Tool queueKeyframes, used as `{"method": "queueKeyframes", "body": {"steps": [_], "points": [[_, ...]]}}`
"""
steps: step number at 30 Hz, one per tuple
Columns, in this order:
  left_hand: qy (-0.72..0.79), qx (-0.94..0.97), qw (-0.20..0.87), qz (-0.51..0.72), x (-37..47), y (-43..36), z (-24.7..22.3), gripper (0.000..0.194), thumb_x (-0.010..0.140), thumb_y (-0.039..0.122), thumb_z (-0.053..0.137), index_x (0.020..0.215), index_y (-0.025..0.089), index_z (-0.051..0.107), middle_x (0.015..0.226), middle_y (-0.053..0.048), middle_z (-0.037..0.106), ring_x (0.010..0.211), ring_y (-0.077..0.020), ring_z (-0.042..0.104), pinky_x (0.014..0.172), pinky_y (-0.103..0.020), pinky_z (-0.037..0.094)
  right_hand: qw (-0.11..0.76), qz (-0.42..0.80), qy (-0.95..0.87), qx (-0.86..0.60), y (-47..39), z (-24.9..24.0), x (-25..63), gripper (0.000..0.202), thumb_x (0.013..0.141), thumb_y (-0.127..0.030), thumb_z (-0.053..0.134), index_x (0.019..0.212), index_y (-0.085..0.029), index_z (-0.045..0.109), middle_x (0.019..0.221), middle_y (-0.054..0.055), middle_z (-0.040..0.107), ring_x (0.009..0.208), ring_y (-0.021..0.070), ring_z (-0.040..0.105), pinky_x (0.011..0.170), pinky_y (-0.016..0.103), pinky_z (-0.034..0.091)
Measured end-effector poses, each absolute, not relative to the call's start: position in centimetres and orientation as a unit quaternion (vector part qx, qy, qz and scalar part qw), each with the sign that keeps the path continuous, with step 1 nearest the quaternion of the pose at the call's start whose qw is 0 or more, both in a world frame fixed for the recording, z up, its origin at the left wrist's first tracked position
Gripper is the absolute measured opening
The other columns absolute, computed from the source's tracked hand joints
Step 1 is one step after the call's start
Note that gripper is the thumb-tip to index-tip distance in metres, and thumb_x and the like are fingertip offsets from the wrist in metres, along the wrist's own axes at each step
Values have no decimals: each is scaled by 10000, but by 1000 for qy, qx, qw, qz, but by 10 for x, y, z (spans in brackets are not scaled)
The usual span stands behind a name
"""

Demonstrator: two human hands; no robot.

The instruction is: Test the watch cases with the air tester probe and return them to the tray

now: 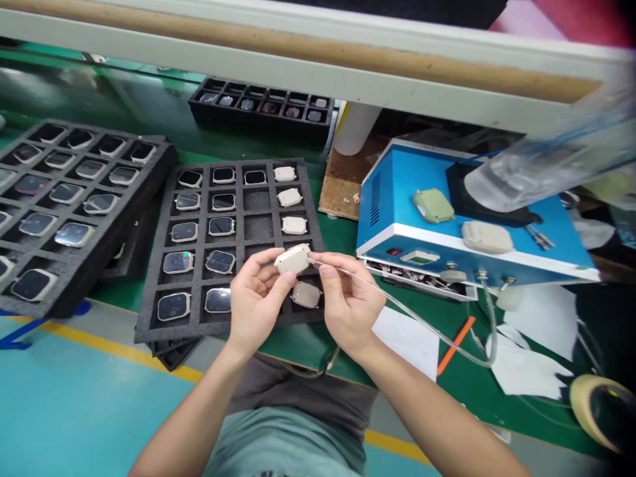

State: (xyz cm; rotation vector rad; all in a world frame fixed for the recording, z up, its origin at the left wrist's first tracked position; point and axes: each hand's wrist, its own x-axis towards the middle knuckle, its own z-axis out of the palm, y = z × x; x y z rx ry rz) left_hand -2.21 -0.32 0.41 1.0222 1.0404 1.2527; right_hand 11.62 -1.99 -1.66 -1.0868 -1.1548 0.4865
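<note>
In my left hand [258, 295] is a cream smartwatch case [293, 259], pinched between thumb and fingers. My right hand [350, 295] grips the end of a thin clear tube [407, 310], its tip against the right edge of the case. From there the tube curves to a fitting on the blue machine [417, 199]. Below both hands lies a black foam tray [149, 311] with watch cases in its compartments; some show dark screens, others cream backs. One cream case [306, 295] sits in the tray between my hands.
More watches fill another foam tray [59, 265] at the left. A narrow black compartment box [261, 122] stands at the back under the shelf. Two watch cases lie on the machine, one green [434, 205]. White paper, an orange stick [456, 346] and a tape roll [599, 411] lie at the right.
</note>
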Motion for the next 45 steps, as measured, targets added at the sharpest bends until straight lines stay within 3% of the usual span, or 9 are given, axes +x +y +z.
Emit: {"method": "queueKeyframes", "body": {"steps": [7,15,39,45], "points": [[430,443,565,547,-22,-6,3,400,838,294,878,1168,170,689,1095,-103,826,979,-215,811,830,-253,663,678,224,-509,-481,-20,-20,116,108,1022,-234,663,1081,-242,753,1052,65,805,966,211,798,883,368,686],[449,445,561,535,-22,-6,5,436,821,349,885,1167,171,691,1103,-116,821,983,-255,811,863,-325,677,679,219,-508,-482,-20,-20,116,111,1020,-229,663,1078,-247,756,1042,60,806,955,214,801,856,366,695],[444,453,554,539,-22,-6,6,405,825,328,886,1157,171,714,1110,-118,820,988,-252,811,848,-300,675,678,229,-510,-477,-20,-24,117,99,1010,-245,674,1073,-246,750,1058,72,786,985,226,786,879,392,688],[444,456,540,551,-23,-2,4,390,823,297,897,1152,171,730,1093,-103,826,986,-231,814,855,-253,666,672,225,-521,-476,-16,-18,116,118,1023,-234,647,1067,-239,757,1039,74,783,973,200,778,845,336,680]]}}
